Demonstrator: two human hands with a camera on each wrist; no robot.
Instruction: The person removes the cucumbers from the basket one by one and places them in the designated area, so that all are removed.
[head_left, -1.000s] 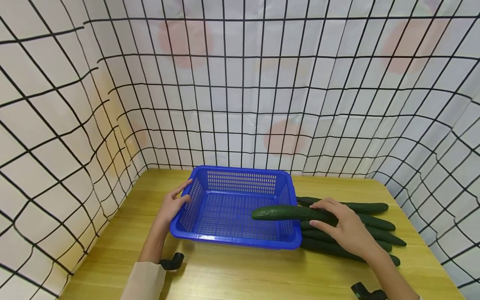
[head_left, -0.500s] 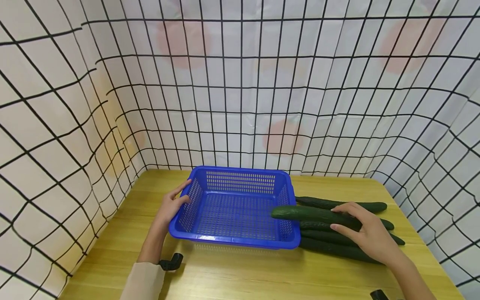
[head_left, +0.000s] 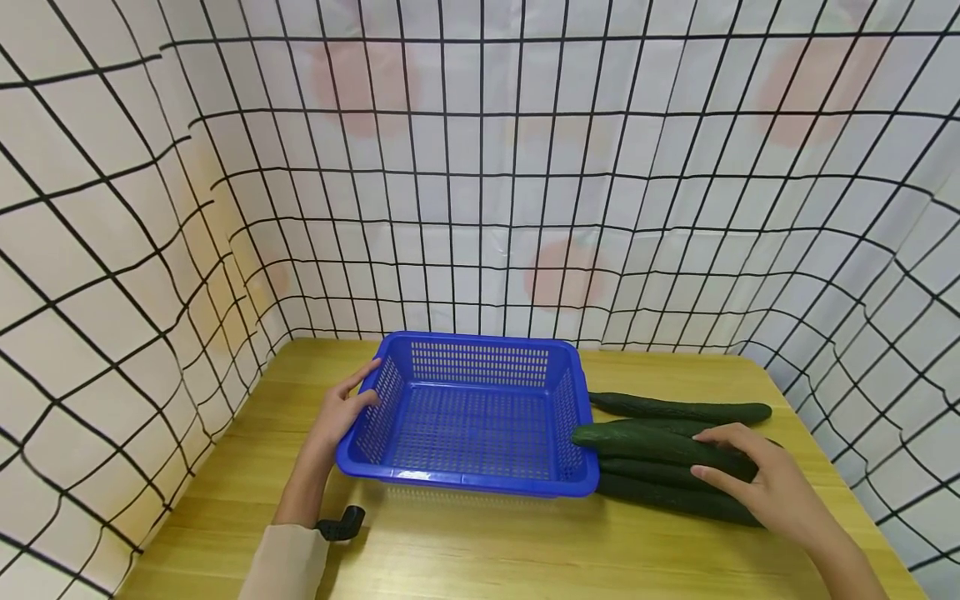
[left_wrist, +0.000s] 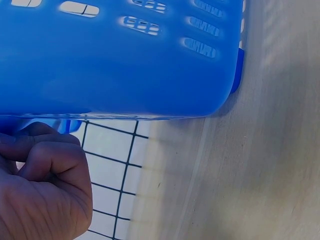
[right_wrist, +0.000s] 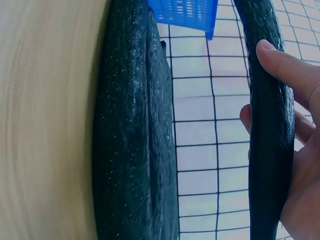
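A blue plastic basket [head_left: 472, 421] with slotted walls stands on the wooden table, nothing inside it. My left hand [head_left: 342, 414] grips its left rim, thumb over the inner side; the left wrist view shows the curled fingers of that hand [left_wrist: 47, 175] below the basket's wall [left_wrist: 125, 75]. My right hand [head_left: 765, 479] holds a long dark green cucumber [head_left: 645, 442], thumb on one side and fingers on the other. Its far end overlaps the basket's right rim. In the right wrist view this cucumber [right_wrist: 270, 115] is raised apart from the other cucumbers [right_wrist: 125, 130] lying on the table.
Several cucumbers lie side by side right of the basket, one [head_left: 682, 409] at the back and another [head_left: 675, 498] at the front. A black grid on white sheeting [head_left: 480, 200] encloses the table [head_left: 480, 550] at the back and sides.
My right hand has moved right with the cucumber, drawing it from over the basket's interior to above the other cucumbers, lower now. My left hand and the basket stay in place.
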